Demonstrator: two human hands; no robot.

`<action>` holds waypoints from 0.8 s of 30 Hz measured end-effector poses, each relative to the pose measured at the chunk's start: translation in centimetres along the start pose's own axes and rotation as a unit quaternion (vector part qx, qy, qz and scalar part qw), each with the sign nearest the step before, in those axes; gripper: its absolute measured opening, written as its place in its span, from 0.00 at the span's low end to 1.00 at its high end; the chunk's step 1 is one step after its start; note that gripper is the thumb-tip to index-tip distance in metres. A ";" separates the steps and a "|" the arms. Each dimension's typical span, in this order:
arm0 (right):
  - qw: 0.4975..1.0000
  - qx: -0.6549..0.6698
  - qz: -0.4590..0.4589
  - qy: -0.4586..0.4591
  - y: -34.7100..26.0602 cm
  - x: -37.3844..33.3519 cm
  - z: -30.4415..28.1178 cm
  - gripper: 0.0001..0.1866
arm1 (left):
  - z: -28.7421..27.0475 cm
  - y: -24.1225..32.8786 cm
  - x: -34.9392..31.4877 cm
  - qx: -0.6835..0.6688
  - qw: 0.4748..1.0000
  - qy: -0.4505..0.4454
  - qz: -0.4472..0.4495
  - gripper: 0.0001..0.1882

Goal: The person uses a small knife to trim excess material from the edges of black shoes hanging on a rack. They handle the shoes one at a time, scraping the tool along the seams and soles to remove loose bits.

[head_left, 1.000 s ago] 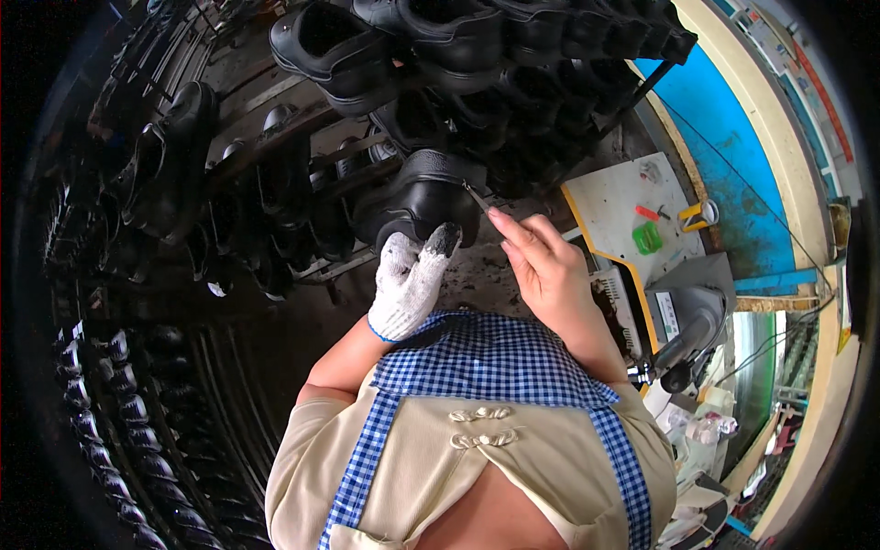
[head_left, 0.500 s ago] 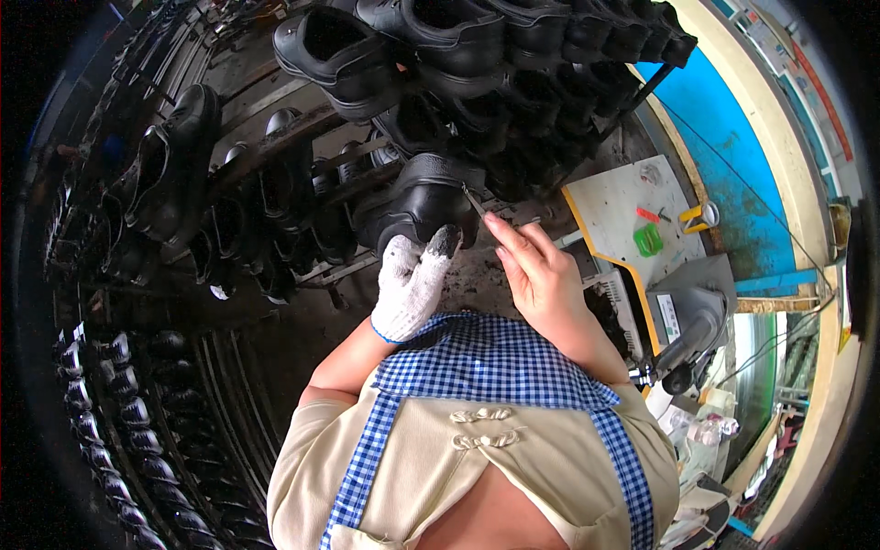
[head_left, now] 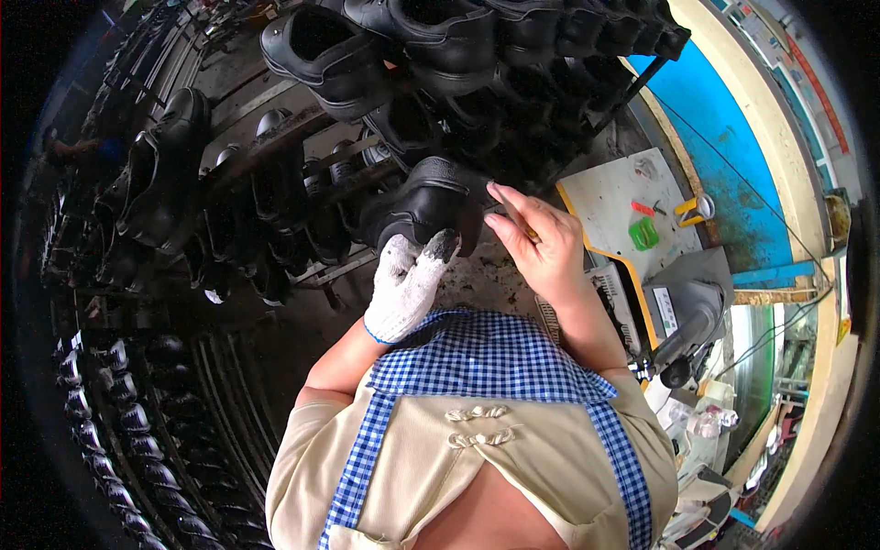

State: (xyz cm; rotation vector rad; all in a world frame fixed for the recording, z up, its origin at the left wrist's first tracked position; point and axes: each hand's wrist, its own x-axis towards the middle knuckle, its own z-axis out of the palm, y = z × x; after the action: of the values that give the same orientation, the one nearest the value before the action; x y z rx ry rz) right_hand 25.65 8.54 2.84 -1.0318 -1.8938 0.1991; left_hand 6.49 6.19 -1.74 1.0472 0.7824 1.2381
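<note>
Nearer now, right hand (head_left: pixel 541 243) pinches a thin tool — gloved left hand (head_left: pixel 408 284) steadies the black shoe (head_left: pixel 426 206).

The room around the black shoe (head_left: pixel 423 206) was narrow. Above and behind it, rows of other black shoes (head_left: pixel 412 55) on a rack (head_left: pixel 275 137) closed the way upward, and more shoes (head_left: pixel 156 183) hung close on the left side. The gloved left hand (head_left: pixel 408 284) blocked the approach from below, touching the shoe's lower edge, and the bare right hand (head_left: pixel 541 243) closed the right side. Further right, a work table (head_left: pixel 614 197) with small tools and a grey machine (head_left: pixel 687 307) stood in the way. Some free room stayed lower left, over the dark floor (head_left: pixel 275 330) under the rack.
</note>
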 end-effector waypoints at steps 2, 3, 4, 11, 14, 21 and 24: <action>0.999 0.006 -0.016 -0.028 0.4 0.5 -0.3 0.21 | 0.8 0.8 0.0 -0.009 1.000 0.009 0.004 0.10; 0.999 0.009 -0.026 -0.041 0.6 1.0 -0.5 0.22 | 1.4 1.4 0.2 -0.009 1.000 0.011 0.012 0.10; 0.997 0.039 -0.069 -0.023 0.8 1.7 -0.2 0.22 | 1.3 1.5 0.2 0.001 1.000 -0.001 0.011 0.10; 0.995 0.100 -0.005 -0.013 1.9 1.5 1.1 0.09 | -1.0 1.1 -0.1 0.183 0.981 -0.069 -0.007 0.09; 0.964 0.206 0.145 -0.088 3.0 0.0 0.3 0.16 | -1.6 0.4 -0.6 0.292 0.944 -0.122 0.091 0.16; 0.822 0.438 0.295 -0.211 4.9 -3.9 1.7 0.42 | -1.4 1.1 -0.8 0.472 0.822 -0.240 0.208 0.16; 0.778 0.452 0.391 -0.193 4.8 -4.6 2.6 0.39 | -1.3 2.3 -1.1 0.497 0.812 -0.270 0.145 0.22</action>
State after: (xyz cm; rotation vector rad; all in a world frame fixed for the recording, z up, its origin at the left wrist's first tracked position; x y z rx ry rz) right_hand 27.27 8.92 -4.11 -1.0297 -1.2554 1.7334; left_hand 4.22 5.41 -0.13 2.3281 0.8276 0.6283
